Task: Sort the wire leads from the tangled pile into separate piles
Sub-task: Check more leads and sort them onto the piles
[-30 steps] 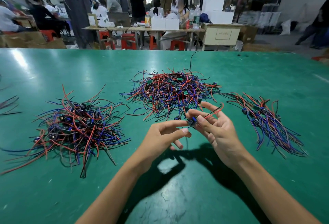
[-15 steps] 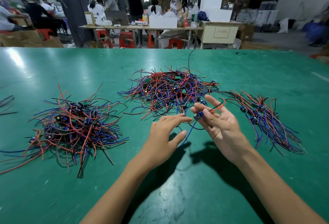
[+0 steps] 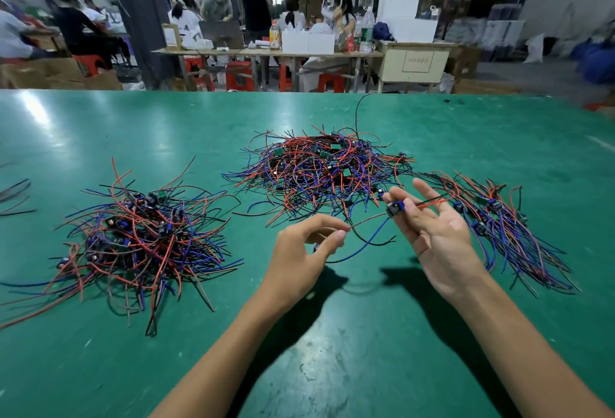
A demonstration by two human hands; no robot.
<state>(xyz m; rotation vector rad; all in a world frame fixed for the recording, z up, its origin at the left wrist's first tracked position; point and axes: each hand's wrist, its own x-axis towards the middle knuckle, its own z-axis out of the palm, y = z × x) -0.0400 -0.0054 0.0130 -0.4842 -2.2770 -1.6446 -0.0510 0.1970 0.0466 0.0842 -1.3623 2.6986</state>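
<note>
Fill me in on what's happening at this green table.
A person is sorting wire leads. The right hand pinches one small lead unit while the left hand pinches its red wire, above the table. The tangled pile lies beyond the hands, with sorted piles at left and right.

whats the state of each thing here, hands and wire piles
left hand: pinches a red lead's end
right hand: pinches the small module, other fingers straight
held module: lifted, leads dangling
middle pile: tangled
left pile: loose heap
right pile: leads lying roughly parallel
</note>
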